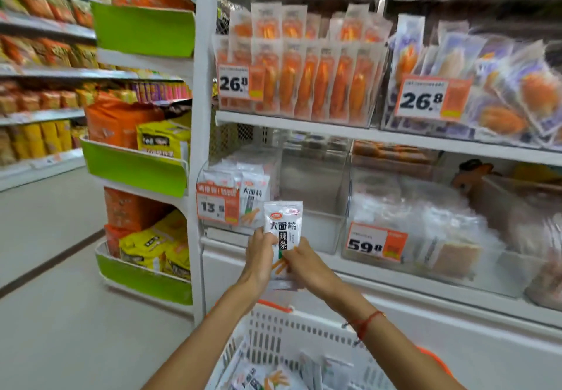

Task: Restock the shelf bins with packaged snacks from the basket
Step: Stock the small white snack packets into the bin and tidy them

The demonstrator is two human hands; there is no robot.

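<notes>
A white snack packet (283,225) with black lettering and orange sticks stands upright between my two hands, just in front of the lower shelf. My left hand (260,257) grips its left edge and my right hand (307,263) pinches its lower right edge. Behind and to the left, a clear shelf bin (209,231) with a 13-something price tag holds several packets of the same kind (254,195). Below my arms, the white slotted basket (273,335) with orange handles holds more such packets (267,380).
The clear bin (313,195) right of the 13 tag looks empty; further right a bin (425,231) tagged 59.8 is full. The upper shelf (304,122) carries orange packets tagged 26.8. Green end-cap trays (133,170) with bags stand left, beside an open aisle floor.
</notes>
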